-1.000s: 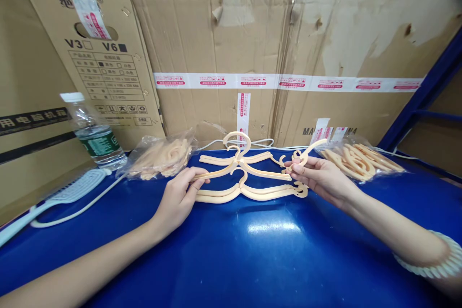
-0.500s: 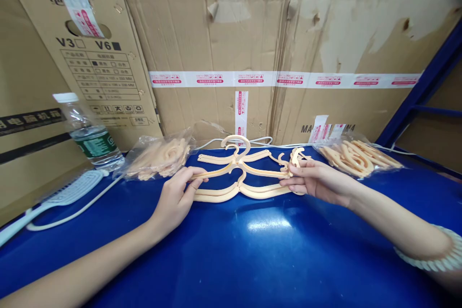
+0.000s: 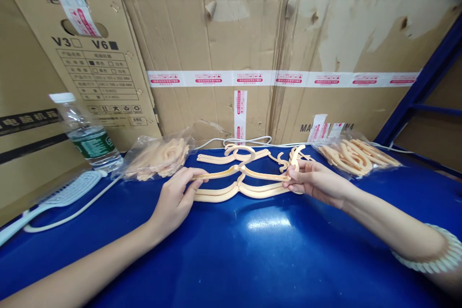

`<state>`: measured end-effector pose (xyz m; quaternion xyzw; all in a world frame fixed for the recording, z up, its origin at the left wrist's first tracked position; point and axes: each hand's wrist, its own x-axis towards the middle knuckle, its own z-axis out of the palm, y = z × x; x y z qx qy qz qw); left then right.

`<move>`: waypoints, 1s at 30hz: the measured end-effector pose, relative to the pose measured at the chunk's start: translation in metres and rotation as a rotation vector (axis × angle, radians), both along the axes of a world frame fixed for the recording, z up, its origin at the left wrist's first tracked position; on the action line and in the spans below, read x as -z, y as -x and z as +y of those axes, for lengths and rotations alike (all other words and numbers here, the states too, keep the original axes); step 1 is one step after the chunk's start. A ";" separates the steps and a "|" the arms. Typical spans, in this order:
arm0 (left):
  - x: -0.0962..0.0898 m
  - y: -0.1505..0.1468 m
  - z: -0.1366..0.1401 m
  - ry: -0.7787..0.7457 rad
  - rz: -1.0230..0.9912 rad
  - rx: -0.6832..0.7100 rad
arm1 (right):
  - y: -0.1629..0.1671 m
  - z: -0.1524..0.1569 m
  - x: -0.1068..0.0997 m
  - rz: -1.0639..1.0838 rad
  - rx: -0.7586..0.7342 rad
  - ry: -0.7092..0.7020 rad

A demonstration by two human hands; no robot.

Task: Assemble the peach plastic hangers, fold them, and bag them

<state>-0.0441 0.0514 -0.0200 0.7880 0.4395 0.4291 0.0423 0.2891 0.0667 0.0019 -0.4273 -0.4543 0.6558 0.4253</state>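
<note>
A cream clothes hanger [image 3: 262, 173] is held level between my two hands, its hook leaning over to the right. My left hand [image 3: 179, 190] pinches the tip of its left arm between thumb and fingers. At the other end, my right hand [image 3: 313, 180] is closed around the tip of the right arm, and a short piece sticks up from there. Just in front lies a second hanger [image 3: 216, 195] on the blue table [image 3: 231, 260]. Behind the held one rests another hanger [image 3: 214, 159], partly covered. Several loose hook pieces [image 3: 280, 160] lie near my right fingers.
Clear bags of cream hanger parts lie at the back, one left [image 3: 159, 159] and one right [image 3: 355, 154]. At the left are a water bottle [image 3: 92, 142] and a pale blue hairbrush [image 3: 74, 190]. A white cable [image 3: 212, 140] runs along the cardboard [image 3: 202, 110] behind.
The held hanger's hook has tipped from upright toward the right and lower. My right hand has shifted slightly left, while my left hand keeps its place.
</note>
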 end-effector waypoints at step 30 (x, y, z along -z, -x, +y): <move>-0.029 0.013 -0.002 -0.351 0.599 0.030 | 0.002 -0.004 -0.010 -0.015 0.147 -0.124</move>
